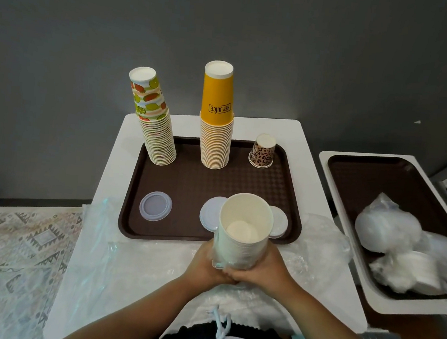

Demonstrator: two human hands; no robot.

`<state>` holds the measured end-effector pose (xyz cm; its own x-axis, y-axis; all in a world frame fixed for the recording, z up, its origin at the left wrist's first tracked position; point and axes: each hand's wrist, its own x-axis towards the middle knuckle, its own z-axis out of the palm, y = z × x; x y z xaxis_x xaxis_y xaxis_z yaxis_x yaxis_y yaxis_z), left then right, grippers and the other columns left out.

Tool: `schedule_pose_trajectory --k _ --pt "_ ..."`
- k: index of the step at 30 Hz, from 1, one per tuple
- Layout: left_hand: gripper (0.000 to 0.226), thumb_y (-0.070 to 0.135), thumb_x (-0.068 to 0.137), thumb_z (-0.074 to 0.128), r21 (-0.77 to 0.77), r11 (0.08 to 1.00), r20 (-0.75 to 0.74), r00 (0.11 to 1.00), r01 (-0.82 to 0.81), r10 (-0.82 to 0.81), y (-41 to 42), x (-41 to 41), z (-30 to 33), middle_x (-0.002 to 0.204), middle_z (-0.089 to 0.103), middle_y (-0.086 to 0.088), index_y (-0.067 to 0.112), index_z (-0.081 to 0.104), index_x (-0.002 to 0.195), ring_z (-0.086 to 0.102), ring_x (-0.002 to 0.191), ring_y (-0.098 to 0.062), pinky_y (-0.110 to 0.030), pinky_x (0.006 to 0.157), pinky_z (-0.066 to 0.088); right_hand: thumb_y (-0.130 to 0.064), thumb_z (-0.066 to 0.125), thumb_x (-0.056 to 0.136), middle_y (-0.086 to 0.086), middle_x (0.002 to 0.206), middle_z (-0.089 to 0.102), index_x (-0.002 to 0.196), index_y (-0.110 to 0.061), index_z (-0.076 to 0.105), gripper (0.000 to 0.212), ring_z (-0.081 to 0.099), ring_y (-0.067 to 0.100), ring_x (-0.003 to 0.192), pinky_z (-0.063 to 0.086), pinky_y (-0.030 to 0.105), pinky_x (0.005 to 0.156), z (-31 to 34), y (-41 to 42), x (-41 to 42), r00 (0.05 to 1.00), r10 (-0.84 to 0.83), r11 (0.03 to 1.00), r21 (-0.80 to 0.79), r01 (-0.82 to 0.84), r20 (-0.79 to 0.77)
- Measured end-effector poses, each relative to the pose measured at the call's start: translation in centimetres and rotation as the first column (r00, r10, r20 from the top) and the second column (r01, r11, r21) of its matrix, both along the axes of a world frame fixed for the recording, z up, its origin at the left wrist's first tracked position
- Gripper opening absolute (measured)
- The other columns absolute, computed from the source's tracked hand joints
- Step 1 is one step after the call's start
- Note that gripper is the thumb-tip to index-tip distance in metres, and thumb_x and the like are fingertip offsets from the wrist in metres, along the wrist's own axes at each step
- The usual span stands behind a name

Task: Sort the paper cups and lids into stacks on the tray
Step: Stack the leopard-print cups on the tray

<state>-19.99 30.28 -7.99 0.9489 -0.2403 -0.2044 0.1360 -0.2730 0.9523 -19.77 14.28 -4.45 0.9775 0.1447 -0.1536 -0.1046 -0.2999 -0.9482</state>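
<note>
A stack of white paper cups (243,235) stands mouth-up in front of me, partly in clear plastic wrap. My left hand (205,264) and my right hand (264,269) grip its lower part from both sides. Behind it lies the brown tray (188,182). On the tray stand a fruit-print cup stack (156,123), a yellow cup stack (216,119) and a small leopard-print cup (262,151), all upside down. A clear lid (155,206) lies front left. White lids (210,213) and another white lid pile (279,222) are partly hidden behind the held stack.
The tray sits on a white table (112,163) covered near me with crumpled clear plastic (124,263). To the right, a second brown tray (354,177) holds plastic-wrapped bundles of white lids (391,236). A patterned rug (16,244) lies at the left.
</note>
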Motion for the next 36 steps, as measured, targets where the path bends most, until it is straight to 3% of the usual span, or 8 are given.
schedule_pose_trajectory --k 3,5,9,16,23,27,30,36 --pt "0.058 0.043 0.048 0.073 0.008 0.999 -0.048 0.998 0.038 -0.038 -0.1 -0.1 0.9 0.083 0.068 0.011 0.014 0.061 0.097 0.062 0.086 0.007 -0.011 0.076 0.047 -0.032 0.09 0.041 -0.02 0.106 0.068 0.112 -0.016 0.06 0.079 0.063 0.003 0.104 0.048 0.015 0.085 -0.3 0.1 -0.2 1.0 0.004 1.0 0.012 -0.004 -0.014" --pt "0.083 0.04 0.049 0.078 0.037 0.993 -0.028 0.993 0.113 -0.112 0.3 0.3 1.5 0.108 0.061 0.004 0.002 0.053 0.119 0.058 0.103 -0.003 -0.015 0.088 0.046 -0.035 0.09 0.041 -0.026 0.104 0.067 0.111 -0.022 0.059 0.078 0.061 -0.002 0.104 0.047 0.012 0.083 -0.3 0.1 -0.5 1.0 -0.004 1.0 0.005 0.005 -0.026" --pt "0.116 0.02 0.05 0.092 0.036 0.951 -0.064 0.951 0.306 -0.304 1.8 1.4 5.3 0.142 0.037 0.006 0.026 0.02 0.141 0.037 0.131 -0.004 -0.012 0.105 0.032 -0.02 0.095 0.046 -0.024 0.101 0.068 0.114 -0.024 0.058 0.078 0.06 -0.007 0.103 0.047 0.009 0.079 -0.2 0.1 -0.2 0.999 0.011 1.0 -0.029 -0.013 -0.043" --pt "0.108 0.031 0.047 0.088 -0.079 0.986 0.136 0.981 0.147 -0.135 -0.4 1.4 9.0 0.13 0.051 0.019 0.033 0.032 0.139 0.046 0.125 -0.001 -0.014 0.101 0.037 -0.004 0.086 0.059 -0.01 0.099 0.064 0.107 -0.017 0.057 0.057 0.063 0.009 0.095 0.052 0.017 0.079 -1.2 -0.4 -0.7 0.987 0.083 0.993 -0.077 -0.094 -0.139" --pt "0.077 0.053 0.039 0.073 0.053 0.995 0.103 0.992 -0.081 0.075 -1.3 0.6 8.9 0.102 0.062 0.019 0.04 0.045 0.11 0.059 0.096 0.006 -0.007 0.075 0.045 0.01 0.084 0.057 -0.006 0.095 0.062 0.105 -0.006 0.055 0.058 0.059 -0.018 0.083 0.045 0.004 0.067 -0.9 0.2 -0.1 0.982 0.134 0.988 -0.055 -0.142 -0.13" --pt "0.083 0.052 0.039 0.074 0.072 0.986 0.148 0.979 -0.153 0.141 -0.5 1.5 9.5 0.111 0.063 0.012 0.035 0.045 0.116 0.06 0.101 -0.001 -0.019 0.084 0.051 -0.01 0.086 0.064 -0.017 0.118 0.056 0.127 -0.021 0.045 0.076 0.053 -0.014 0.104 0.042 0.005 0.083 1.7 0.7 1.2 0.954 0.269 0.958 -0.064 -0.279 -0.132" --pt "0.082 0.05 0.04 0.081 0.057 0.979 0.116 0.975 -0.198 0.19 0.1 1.8 8.8 0.111 0.064 0.014 0.041 0.046 0.114 0.06 0.104 -0.001 -0.034 0.09 0.053 0.007 0.064 0.079 -0.015 0.124 0.054 0.122 -0.038 0.038 0.068 0.054 -0.002 0.113 0.046 0.014 0.092 4.7 -0.6 2.7 0.919 0.368 0.928 -0.009 -0.373 -0.14" --pt "0.093 0.039 0.048 0.09 0.0 0.991 0.131 0.983 -0.133 0.131 -0.1 2.7 10.0 0.123 0.058 0.014 0.04 0.04 0.127 0.054 0.115 -0.002 -0.039 0.098 0.049 -0.022 0.043 0.1 -0.011 0.132 0.056 0.134 -0.032 0.046 0.036 0.049 0.003 0.123 0.039 0.03 0.106 11.8 -1.6 5.9 0.986 0.164 0.984 0.059 -0.165 0.023"
